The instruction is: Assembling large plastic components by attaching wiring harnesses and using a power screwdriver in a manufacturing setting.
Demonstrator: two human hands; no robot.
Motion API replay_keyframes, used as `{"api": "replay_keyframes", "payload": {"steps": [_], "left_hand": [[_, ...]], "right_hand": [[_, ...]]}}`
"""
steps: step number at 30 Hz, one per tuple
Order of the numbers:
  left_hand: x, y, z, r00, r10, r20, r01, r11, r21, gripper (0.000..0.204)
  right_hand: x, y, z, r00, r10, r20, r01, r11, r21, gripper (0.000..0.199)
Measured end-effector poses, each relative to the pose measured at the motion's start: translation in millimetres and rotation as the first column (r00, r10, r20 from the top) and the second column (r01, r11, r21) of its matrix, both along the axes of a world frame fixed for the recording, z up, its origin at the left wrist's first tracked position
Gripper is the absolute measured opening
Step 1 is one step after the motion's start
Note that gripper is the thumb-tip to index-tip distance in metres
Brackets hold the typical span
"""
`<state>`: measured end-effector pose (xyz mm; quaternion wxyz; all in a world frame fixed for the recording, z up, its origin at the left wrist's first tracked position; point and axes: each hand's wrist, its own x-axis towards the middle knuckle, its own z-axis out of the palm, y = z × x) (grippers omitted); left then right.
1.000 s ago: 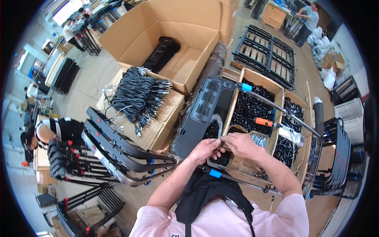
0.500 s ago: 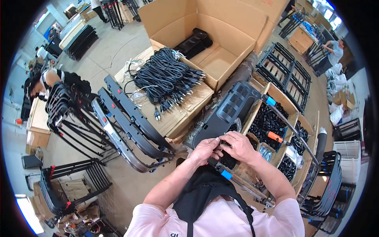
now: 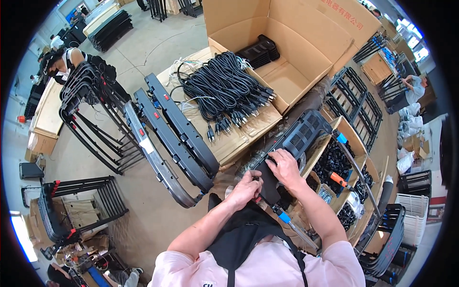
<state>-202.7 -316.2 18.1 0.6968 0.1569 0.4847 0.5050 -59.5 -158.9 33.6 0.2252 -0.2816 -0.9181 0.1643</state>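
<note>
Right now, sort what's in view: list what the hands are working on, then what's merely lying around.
In hand:
- black vented housing
- left hand, at its lower end
- right hand, pressing on it

Lying about:
- bundled black power cords
- open cardboard box
- black curved frames
- orange-handled tool

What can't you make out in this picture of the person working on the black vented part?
- Head view: what the left hand pinches is hidden by its own fingers.
- Lower end of the black vented part: covered by the right hand.
- Small black pieces in the cardboard bins: too small to tell apart.
- Black cables: plug type is too small to tell.
</note>
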Motion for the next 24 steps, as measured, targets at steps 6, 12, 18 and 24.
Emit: {"api": "replay_keyframes", "payload": {"steps": [6, 12, 18, 24], "left_hand": [[-5.5, 1.2, 5.9, 0.994, -0.111, 0.023, 0.109, 0.991, 0.076, 0.030], [-3.3, 15.5, 5.5, 0.998, -0.067, -0.017, 0.067, 0.998, 0.014, 0.035], [7.1, 47.6, -6.7, 0.994, -0.049, 0.099, 0.042, 0.996, 0.073, 0.037], [17.3, 67.3, -8.5, 0.983, -0.179, 0.049, 0.172, 0.979, 0.114, 0.038]], "right_hand": [[-7.5, 1.8, 0.0, 0.992, -0.030, 0.119, 0.033, 0.999, -0.023, 0.025], [13.2, 11.4, 27.3, 0.993, -0.121, -0.013, 0.108, 0.929, -0.355, 0.021], [42.4, 15.2, 58.6, 0.979, -0.203, -0.004, 0.117, 0.577, -0.808, 0.017], [58.3, 21.1, 59.9, 0.992, -0.096, 0.085, 0.128, 0.724, -0.677, 0.015]]}}
